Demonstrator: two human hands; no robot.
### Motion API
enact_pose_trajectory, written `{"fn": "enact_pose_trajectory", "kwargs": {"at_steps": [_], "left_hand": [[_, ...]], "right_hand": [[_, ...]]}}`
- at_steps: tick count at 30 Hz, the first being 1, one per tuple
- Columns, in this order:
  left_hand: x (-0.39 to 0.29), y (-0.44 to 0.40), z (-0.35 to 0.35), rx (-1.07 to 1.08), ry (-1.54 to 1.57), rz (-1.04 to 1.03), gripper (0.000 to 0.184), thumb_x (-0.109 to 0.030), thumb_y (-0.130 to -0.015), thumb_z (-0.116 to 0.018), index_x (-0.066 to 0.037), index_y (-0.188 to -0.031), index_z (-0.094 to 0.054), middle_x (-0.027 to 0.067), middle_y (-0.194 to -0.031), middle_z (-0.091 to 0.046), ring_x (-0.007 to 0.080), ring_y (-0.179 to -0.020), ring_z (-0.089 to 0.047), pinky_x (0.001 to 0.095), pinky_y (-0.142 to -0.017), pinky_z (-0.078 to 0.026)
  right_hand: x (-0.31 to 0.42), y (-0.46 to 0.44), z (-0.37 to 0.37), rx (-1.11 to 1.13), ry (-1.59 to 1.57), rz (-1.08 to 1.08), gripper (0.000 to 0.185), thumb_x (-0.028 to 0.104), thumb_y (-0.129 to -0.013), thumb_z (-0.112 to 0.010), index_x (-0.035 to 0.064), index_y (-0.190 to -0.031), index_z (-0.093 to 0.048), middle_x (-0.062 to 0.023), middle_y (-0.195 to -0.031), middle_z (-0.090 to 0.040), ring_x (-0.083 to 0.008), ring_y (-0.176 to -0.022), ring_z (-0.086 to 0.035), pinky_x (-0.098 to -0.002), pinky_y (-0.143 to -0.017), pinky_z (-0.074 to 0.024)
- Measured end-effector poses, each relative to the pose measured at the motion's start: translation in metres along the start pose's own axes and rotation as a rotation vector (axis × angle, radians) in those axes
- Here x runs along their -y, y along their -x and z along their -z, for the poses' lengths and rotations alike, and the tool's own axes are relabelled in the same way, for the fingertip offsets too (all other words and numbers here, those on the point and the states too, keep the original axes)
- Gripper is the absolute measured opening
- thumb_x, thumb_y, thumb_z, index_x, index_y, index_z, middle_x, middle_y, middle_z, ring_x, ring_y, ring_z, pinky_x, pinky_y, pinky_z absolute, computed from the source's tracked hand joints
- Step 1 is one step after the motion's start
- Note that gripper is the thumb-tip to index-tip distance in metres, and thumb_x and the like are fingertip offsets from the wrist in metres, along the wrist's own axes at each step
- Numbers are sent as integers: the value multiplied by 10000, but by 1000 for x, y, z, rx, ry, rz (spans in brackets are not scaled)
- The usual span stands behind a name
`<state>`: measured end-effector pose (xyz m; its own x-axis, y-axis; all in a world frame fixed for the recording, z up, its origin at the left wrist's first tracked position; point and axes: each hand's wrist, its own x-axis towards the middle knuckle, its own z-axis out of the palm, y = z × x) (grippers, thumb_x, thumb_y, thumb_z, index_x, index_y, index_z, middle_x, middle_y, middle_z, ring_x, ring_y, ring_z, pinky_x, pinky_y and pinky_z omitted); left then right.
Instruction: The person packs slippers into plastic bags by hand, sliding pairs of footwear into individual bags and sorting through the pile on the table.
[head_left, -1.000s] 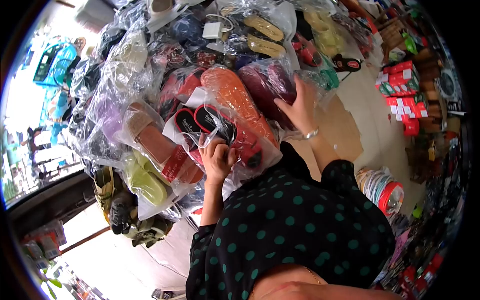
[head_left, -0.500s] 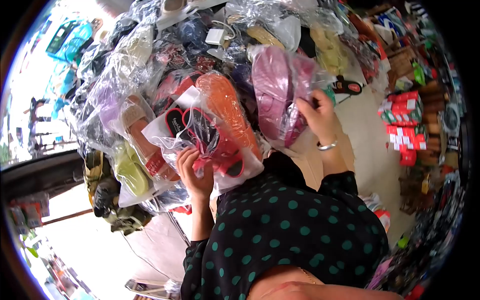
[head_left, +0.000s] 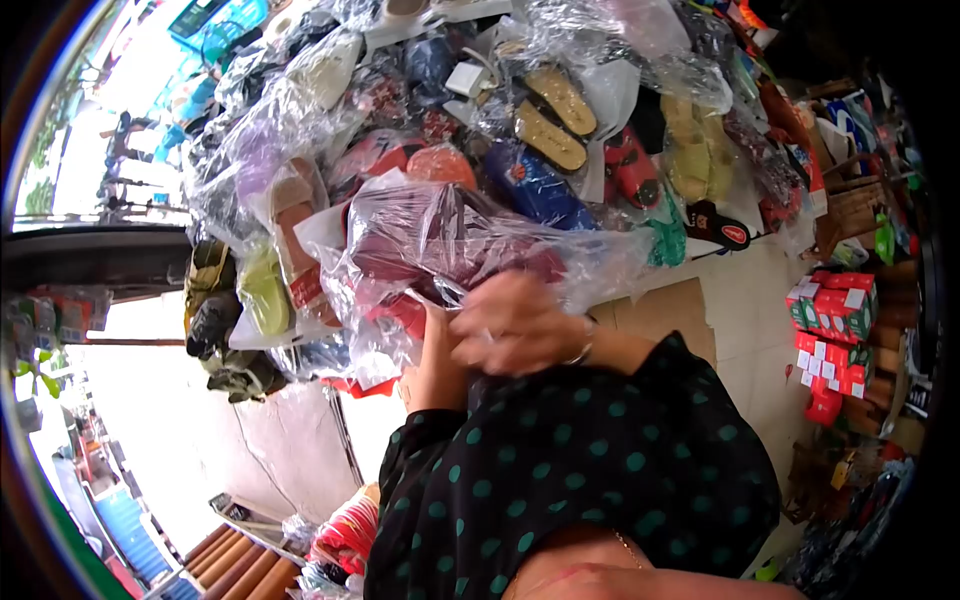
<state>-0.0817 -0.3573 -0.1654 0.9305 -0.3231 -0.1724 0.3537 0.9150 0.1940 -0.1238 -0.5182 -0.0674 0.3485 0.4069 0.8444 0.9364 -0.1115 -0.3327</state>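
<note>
A clear plastic bag of dark pink-purple slippers (head_left: 400, 235) lies sideways in front of me, over a bag of red and black sandals (head_left: 400, 315). My left hand (head_left: 437, 345) is at the near edge of these bags, its fingers hidden behind plastic and behind my other hand. Smeared by motion, my right hand (head_left: 515, 325) passes close in front of the left one, beside the bag's loose plastic; its grip is unclear. Just beyond the bag are orange slippers (head_left: 442, 165), mostly covered, and a blue slipper (head_left: 535, 185).
Bagged footwear is heaped all around, with gold-coloured insoles (head_left: 550, 135), a lime-green slipper (head_left: 264, 300) and yellow slippers (head_left: 697, 150). A white charger (head_left: 466, 79) rests on the pile. Red boxes (head_left: 830, 365) are stacked at the right, past a cardboard sheet (head_left: 665, 315).
The bag of purple slippers has moved left and turned sideways, now covering much of the red sandals and orange slippers. My right hand has come left and down beside my left hand.
</note>
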Motion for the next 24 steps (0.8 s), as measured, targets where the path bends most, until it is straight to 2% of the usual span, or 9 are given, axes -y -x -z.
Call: {"fn": "enact_pose_trajectory", "kwargs": {"at_steps": [2,3,6,7,9,13,18,22,24], "left_hand": [[-6,-8,3,-11,-9,-16,662,-525,-881,-487,-73,-1346,-358,156,-1279,-461,300,-1156,-446,465,-986,-371],[-9,-9,5,-15,-12,-29,655,-522,-881,-487,-73,-1341,-364,155,-1270,-467,300,-1145,-453,465,-980,-376],[-24,-15,5,-8,-26,-69,634,-513,-882,-487,-75,-1327,-384,150,-1241,-486,299,-1113,-473,466,-963,-392],[-29,-15,4,-8,-29,-81,627,-511,-882,-487,-75,-1322,-390,149,-1232,-493,299,-1102,-479,466,-957,-397],[-40,-17,2,0,-38,-103,613,-505,-883,-487,-76,-1313,-404,146,-1213,-506,298,-1080,-493,467,-945,-408],[-56,-22,0,12,-42,-134,586,-493,-884,-487,-78,-1294,-430,140,-1176,-531,297,-1037,-519,468,-922,-430],[-83,-22,-4,34,-29,-235,555,-479,-885,-487,-81,-1270,-462,133,-1129,-563,296,-983,-552,469,-892,-456],[-107,-14,-5,50,2,-357,530,-468,-886,-487,-83,-1251,-489,127,-1092,-589,295,-939,-579,470,-869,-478],[-118,-11,-6,58,12,-401,519,-462,-886,-487,-84,-1242,-502,124,-1073,-601,295,-918,-592,470,-857,-488]], "right_hand": [[-13,22,25,-143,223,-218,230,144,-731,-619,56,-941,-586,-133,-1057,-563,-322,-1015,-535,-463,-868,-426],[-10,24,39,-269,349,-469,152,73,-791,-569,36,-938,-583,-136,-1035,-566,-301,-1005,-534,-456,-877,-424],[-31,73,47,-902,39,-910,153,-11,-883,-488,0,-1001,-585,-93,-1029,-598,-151,-971,-544,-253,-713,-482],[-31,81,52,-905,35,-903,153,-11,-883,-488,0,-1001,-585,-93,-1029,-598,-151,-971,-544,-253,-713,-482],[-23,90,54,-662,-601,-1390,166,22,-865,-533,-5,-1020,-586,-53,-949,-620,-107,-833,-559,-261,-780,-462],[-22,63,27,-465,-587,-1210,180,72,-859,-616,-5,-1022,-611,-50,-908,-646,-122,-857,-613,-251,-731,-500],[-36,55,22,-580,-1335,-1051,247,184,-874,-633,8,-1030,-560,-58,-919,-622,-174,-870,-627,-314,-745,-523],[-36,44,14,-695,-1233,-1060,329,306,-901,-587,-1,-1016,-559,-74,-930,-619,-186,-911,-615,-340,-798,-500],[-30,38,6,-492,-1151,-1036,400,360,-908,-560,-14,-1048,-551,-91,-1005,-614,-204,-934,-598,-345,-814,-484]]}}
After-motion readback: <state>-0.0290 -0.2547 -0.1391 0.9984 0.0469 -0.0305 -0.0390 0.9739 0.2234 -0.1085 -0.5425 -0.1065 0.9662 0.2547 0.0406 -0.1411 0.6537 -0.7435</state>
